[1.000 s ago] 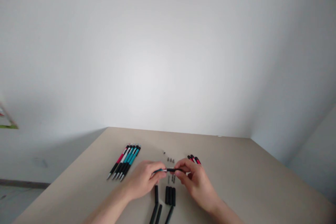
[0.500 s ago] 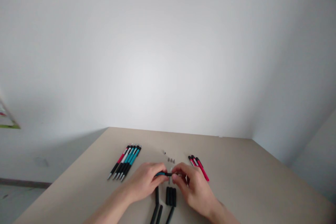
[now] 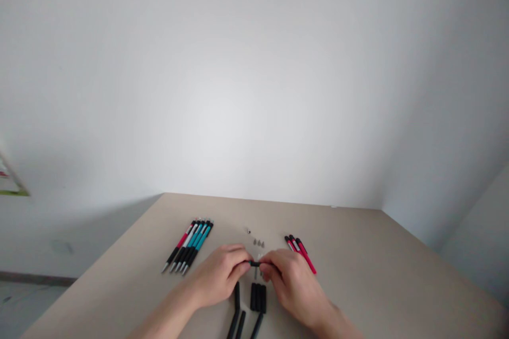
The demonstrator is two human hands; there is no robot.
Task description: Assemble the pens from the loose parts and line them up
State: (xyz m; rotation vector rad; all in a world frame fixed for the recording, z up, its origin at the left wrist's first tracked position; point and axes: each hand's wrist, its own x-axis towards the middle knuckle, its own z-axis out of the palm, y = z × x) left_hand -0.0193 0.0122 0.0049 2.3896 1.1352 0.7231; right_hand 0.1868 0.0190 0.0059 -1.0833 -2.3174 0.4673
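Observation:
My left hand (image 3: 220, 275) and my right hand (image 3: 288, 278) meet over the middle of the beige table (image 3: 358, 265). Both pinch the same pen (image 3: 254, 263), held level between them; only a short black stretch of it shows between my fingertips. Just below my hands lie several black grip sleeves (image 3: 257, 296). Small metal tips (image 3: 259, 243) sit just beyond my fingers.
A row of several finished pens (image 3: 190, 244), red, white and teal, lies to the left. Red pen barrels (image 3: 300, 251) lie to the right, partly behind my right hand. White walls meet behind the table's far corner.
My hands have come closer together along the pen, hiding its teal and white parts. They have dropped slightly toward the table.

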